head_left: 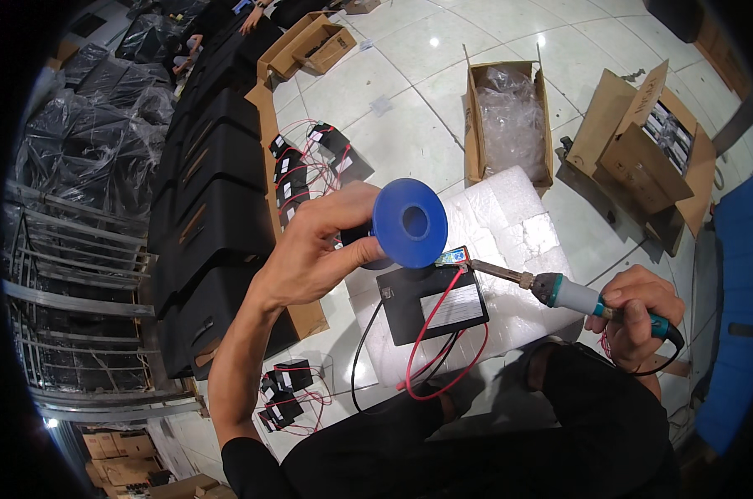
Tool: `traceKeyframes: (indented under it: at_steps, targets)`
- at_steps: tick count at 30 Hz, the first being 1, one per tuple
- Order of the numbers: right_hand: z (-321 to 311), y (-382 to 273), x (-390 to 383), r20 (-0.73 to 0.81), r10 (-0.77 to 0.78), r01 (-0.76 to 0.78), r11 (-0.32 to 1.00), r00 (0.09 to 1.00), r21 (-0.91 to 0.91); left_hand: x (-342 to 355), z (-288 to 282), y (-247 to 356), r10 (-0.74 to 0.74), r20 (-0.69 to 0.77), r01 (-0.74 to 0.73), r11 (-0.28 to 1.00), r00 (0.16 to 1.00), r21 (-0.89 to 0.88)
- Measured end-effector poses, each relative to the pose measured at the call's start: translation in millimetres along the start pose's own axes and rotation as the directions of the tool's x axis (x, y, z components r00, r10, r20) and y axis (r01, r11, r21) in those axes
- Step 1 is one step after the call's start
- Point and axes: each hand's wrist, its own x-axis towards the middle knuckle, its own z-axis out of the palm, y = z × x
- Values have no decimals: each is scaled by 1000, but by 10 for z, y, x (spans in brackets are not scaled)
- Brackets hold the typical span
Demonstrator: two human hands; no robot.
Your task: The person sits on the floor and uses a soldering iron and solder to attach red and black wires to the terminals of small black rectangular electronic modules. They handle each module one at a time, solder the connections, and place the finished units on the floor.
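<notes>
My left hand [326,241] is closed around a blue solder spool [401,241], its round flange facing me; the solder wire itself is hard to make out. In my right hand [642,312] is a soldering iron [567,293] with a grey and teal handle. Its tip reaches the far edge of a black battery [414,303], where a red wire [430,328] meets a terminal. The battery lies on a white foam block [534,249]. A black wire [361,349] loops off its left side. A small colourful label [454,256] shows just beyond the battery, partly behind the spool.
More black batteries with red wires [291,179] stand on the tiled floor at left, others [285,391] lower down. Black cases [218,224] line the left side. An open carton of clear plastic [513,125] and another carton [642,158] stand beyond the foam. My legs are close below.
</notes>
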Motion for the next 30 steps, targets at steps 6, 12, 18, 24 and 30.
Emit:
traceKeyframes:
  at_steps: [6, 12, 18, 24, 30]
  targets:
    - [-7, -9, 5, 33, -5, 6, 1000, 999, -14, 14, 6, -4, 3, 12, -3, 1000, 1000, 4]
    - [-41, -32, 42, 76, -59, 66, 993, 995, -102, 18, 11, 6, 22, -7, -22, 1000, 1000, 4]
    - [-90, -102, 132, 190, -147, 187, 959, 971, -215, 16, 11, 38, 5, -4, -5, 1000, 1000, 23]
    - [-139, -115, 213, 312, -259, 332, 919, 914, -211, 23, 9, 60, 29, 0, -29, 999, 1000, 33]
    - [-166, -223, 363, 484, -328, 460, 869, 811, -181, 9, -6, 71, 21, 11, -21, 999, 1000, 42]
